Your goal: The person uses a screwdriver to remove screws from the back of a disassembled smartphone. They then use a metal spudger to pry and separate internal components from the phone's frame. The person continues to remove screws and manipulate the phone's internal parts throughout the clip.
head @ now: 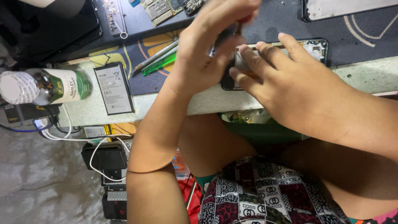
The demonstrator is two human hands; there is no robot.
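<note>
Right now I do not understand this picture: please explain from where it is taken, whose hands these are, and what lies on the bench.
One camera sits on a person's head and looks down, so both hands are that person's own. The left hand pinches a thin tool with a red part. The right hand presses its fingers on an opened phone at the bench edge. To the left lie a flat battery, a green pen and a bottle on its side. Farther back are a circuit board and another phone frame.

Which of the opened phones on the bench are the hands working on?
The dark-framed phone at the bench's near edge, under the fingers; the other phone lies untouched at the top.
</note>
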